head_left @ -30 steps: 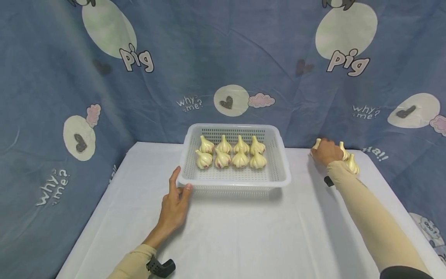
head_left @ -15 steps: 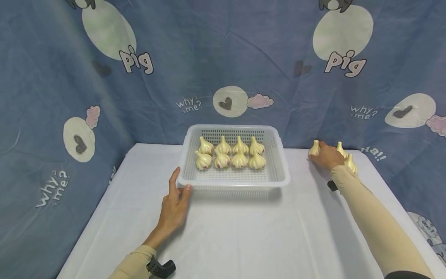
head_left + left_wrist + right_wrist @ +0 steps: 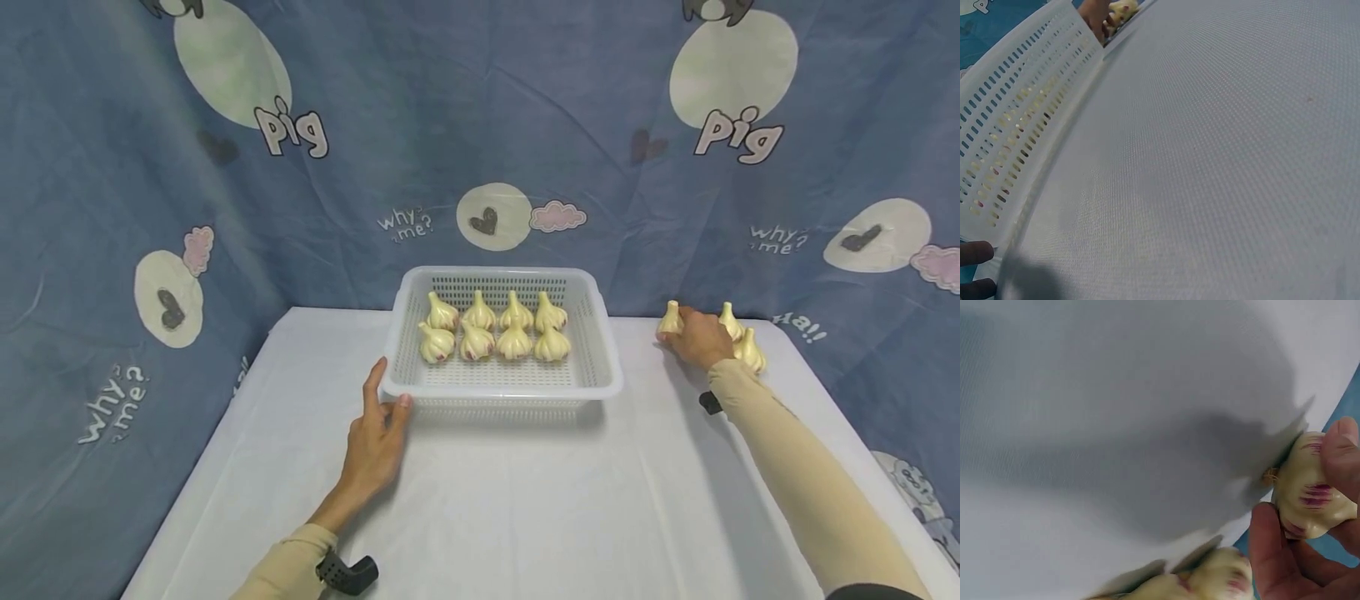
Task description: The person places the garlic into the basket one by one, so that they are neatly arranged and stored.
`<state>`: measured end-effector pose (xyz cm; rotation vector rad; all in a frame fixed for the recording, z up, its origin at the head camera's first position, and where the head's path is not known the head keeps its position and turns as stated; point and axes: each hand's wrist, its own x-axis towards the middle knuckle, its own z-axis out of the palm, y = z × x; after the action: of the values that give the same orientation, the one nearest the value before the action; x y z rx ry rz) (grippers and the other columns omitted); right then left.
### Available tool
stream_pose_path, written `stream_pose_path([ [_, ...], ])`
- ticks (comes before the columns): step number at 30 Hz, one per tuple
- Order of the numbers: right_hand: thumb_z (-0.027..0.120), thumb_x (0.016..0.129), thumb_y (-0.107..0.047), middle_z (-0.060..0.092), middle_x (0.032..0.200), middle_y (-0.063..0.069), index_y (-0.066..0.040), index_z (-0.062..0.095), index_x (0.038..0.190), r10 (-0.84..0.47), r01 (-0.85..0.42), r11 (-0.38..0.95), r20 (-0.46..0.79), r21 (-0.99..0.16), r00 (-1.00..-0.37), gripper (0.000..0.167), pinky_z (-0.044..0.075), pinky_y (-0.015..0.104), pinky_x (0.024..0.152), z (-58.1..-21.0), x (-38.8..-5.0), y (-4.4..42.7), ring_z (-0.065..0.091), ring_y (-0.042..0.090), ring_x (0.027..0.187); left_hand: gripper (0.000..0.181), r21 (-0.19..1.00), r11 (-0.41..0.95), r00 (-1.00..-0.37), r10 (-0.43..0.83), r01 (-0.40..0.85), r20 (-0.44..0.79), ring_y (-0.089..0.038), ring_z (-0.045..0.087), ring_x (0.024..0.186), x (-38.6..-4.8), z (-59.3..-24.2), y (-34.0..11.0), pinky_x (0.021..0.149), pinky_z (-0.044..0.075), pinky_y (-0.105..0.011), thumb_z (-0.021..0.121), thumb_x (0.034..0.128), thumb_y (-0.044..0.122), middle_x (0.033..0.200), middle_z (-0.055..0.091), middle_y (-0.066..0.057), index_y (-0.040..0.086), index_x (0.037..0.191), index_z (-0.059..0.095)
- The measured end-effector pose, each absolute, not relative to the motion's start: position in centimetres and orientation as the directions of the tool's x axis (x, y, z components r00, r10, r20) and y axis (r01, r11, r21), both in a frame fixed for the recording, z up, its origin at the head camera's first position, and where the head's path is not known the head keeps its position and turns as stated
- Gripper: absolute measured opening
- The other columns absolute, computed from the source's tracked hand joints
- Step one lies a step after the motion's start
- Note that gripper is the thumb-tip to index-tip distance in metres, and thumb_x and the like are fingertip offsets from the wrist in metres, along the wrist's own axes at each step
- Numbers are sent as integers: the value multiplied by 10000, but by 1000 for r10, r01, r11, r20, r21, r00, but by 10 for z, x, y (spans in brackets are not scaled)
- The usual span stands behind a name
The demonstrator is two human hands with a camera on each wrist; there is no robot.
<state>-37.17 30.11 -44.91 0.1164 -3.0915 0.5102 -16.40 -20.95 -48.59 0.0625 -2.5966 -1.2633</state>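
Note:
At the table's far right, my right hand (image 3: 701, 337) grips a pale garlic bulb (image 3: 670, 317) between thumb and fingers. The right wrist view shows this garlic bulb (image 3: 1310, 481) close up, purple-streaked, its root end facing the tabletop. Two more garlic bulbs (image 3: 750, 350) lie just right of that hand. My left hand (image 3: 375, 454) touches the front left corner of a white slotted plastic basket (image 3: 510, 395), thumb at the front rim and index finger extended along the left side. Inside the basket, several garlic bulbs (image 3: 514, 342) stand in two rows, necks pointing away.
A white cloth covers the table (image 3: 510, 500). Behind it and at both sides hangs a blue printed curtain (image 3: 337, 233). A stretch of tabletop separates the basket from the bulbs on the right.
My right hand has shifted slightly against the leftmost bulb, so more of that bulb shows now. The left hand and basket hold still; the head view has turned a little.

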Motion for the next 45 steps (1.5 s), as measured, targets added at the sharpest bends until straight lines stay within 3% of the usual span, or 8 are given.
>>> stream_pose_path([
  [6, 770, 973, -302, 663, 1191, 401, 120, 564, 1358, -126, -133, 924, 42, -360, -991, 607, 466, 655, 908, -439, -368, 289, 631, 586, 1097, 661, 775, 628, -965, -152, 73, 214, -335, 678, 884, -164, -486, -210, 856, 484, -584, 426, 1148, 431, 1259, 735, -282, 343, 1708, 86],
  [12, 773, 964, -252, 648, 868, 226, 89, 647, 1134, -172, -184, 917, 66, -353, -983, 401, 455, 532, 749, -423, -368, 282, 604, 428, 875, 663, 771, 632, -966, -148, 74, 214, -303, 662, 842, -166, -486, -210, 836, 479, -547, 422, 1149, 436, 1260, 735, -281, 336, 1710, 83],
  [21, 753, 1001, -233, 627, 774, 120, 67, 672, 1194, -255, -248, 875, 40, -416, -966, 366, 410, 439, 763, -391, -361, 267, 583, 319, 791, 662, 778, 624, -966, -152, 71, 210, -349, 697, 946, -166, -486, -211, 882, 485, -589, 435, 1146, 435, 1270, 729, -287, 353, 1707, 93],
  [25, 757, 1004, -242, 734, 922, 212, 29, 692, 1131, -278, -272, 856, 51, -439, -959, 307, 455, 460, 792, -374, -356, 256, 656, 357, 845, 662, 778, 624, -966, -150, 71, 209, -350, 690, 949, -166, -486, -210, 883, 480, -589, 433, 1147, 430, 1273, 725, -294, 349, 1707, 90],
  [30, 723, 1030, -251, 727, 1215, 313, 54, 680, 1264, -278, -270, 846, 50, -459, -959, 387, 511, 576, 898, -354, -353, 241, 693, 481, 1056, 665, 783, 617, -965, -155, 72, 211, -368, 696, 988, -166, -486, -209, 896, 474, -592, 444, 1146, 421, 1271, 724, -296, 352, 1707, 94],
  [37, 664, 1065, -349, 630, 1368, 309, 80, 495, 1506, -279, -258, 824, 34, -505, -960, 639, 469, 622, 1027, -338, -350, 212, 619, 477, 1233, 663, 786, 614, -963, -159, 75, 216, -371, 702, 1050, -165, -487, -210, 911, 468, -577, 453, 1144, 423, 1258, 737, -279, 367, 1704, 102],
  [41, 623, 1089, -340, 590, 1431, 299, 71, 448, 1541, -322, -269, 785, 4, -558, -947, 636, 510, 589, 1025, -336, -347, 192, 599, 476, 1315, 658, 775, 627, -962, -153, 83, 226, -321, 669, 926, -165, -487, -211, 845, 465, -518, 450, 1148, 400, 1231, 751, -269, 340, 1707, 108],
  [45, 612, 1093, -278, 636, 1388, 291, 68, 497, 1500, -380, -327, 753, 28, -570, -924, 546, 544, 542, 976, -338, -345, 173, 654, 448, 1263, 657, 774, 628, -963, -150, 82, 224, -311, 660, 894, -165, -486, -211, 822, 462, -493, 447, 1149, 402, 1234, 748, -275, 330, 1708, 108],
])
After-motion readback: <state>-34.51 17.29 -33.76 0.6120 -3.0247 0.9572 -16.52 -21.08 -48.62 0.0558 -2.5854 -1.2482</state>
